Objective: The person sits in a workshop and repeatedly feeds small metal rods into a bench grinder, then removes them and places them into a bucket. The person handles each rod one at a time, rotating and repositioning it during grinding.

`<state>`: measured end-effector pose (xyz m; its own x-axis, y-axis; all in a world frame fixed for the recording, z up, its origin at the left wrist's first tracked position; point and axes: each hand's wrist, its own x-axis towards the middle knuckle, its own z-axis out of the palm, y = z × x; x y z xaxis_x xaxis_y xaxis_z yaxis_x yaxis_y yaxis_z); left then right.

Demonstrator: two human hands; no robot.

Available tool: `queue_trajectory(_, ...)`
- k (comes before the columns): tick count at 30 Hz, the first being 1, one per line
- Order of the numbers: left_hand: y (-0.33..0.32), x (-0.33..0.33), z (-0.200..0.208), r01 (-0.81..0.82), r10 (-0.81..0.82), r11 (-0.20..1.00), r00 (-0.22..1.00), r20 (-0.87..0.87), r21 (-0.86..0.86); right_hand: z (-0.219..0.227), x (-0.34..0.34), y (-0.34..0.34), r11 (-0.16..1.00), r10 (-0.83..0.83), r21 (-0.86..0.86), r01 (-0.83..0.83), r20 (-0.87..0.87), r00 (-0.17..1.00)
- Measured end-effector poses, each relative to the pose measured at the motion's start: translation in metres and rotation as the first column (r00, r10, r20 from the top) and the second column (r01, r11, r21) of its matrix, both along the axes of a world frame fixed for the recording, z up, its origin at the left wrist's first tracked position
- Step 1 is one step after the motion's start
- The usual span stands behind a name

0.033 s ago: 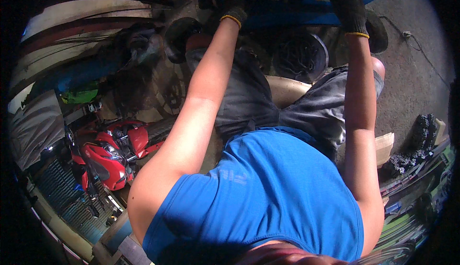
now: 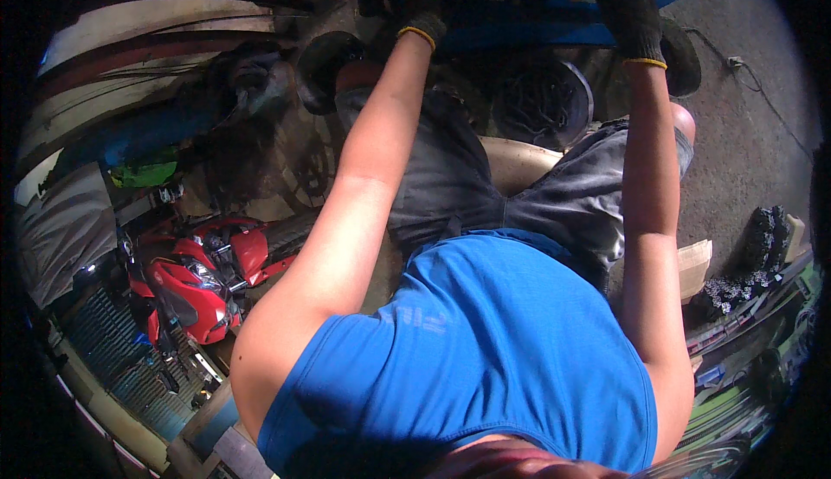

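Observation:
Both my arms reach forward to a blue machine or bench at the top edge of the head view. My left hand, in a dark glove with a yellow cuff, is at its shadowed left part; the fingers are lost in the dark. On the right, my right hand wears the same kind of glove and lies against the blue frame. Its thumb and fingers look stretched apart, though the tips are cut by the edge. Below the machine, between my knees, stands a round dark tub with dark strip-like pieces in it.
A red motorcycle stands at the left, by a grey cover. Dark round wheels or pads flank the machine. A cable runs over the floor at the right. Cardboard and dark chain-like parts lie lower right.

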<state>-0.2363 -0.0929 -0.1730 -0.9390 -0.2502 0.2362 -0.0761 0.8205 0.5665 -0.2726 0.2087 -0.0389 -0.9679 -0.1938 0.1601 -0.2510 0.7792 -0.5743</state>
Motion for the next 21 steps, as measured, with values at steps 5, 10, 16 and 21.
queue_trajectory(5, 0.007, -0.011, 0.056, 0.073, -0.114, 0.931, 0.989, -0.096, -0.357, 0.007, -0.003, -0.007, 1.000, -0.019, -0.014, 0.019, -0.026, 0.999)
queue_trajectory(10, -0.007, -0.026, 0.056, 0.130, -0.168, 0.929, 0.982, -0.083, -0.346, -0.005, -0.008, -0.003, 0.992, -0.063, 0.102, 0.067, -0.039, 0.997)
queue_trajectory(16, 0.023, -0.039, 0.093, 0.135, -0.100, 0.884, 0.990, 0.100, -0.447, -0.015, -0.028, 0.017, 0.986, 0.092, -0.066, -0.151, -0.541, 0.836)
queue_trajectory(21, 0.000, -0.037, 0.074, 0.119, -0.113, 0.885, 0.993, 0.041, -0.451, -0.012, -0.026, 0.011, 0.969, 0.115, 0.244, -0.026, -0.357, 0.927)
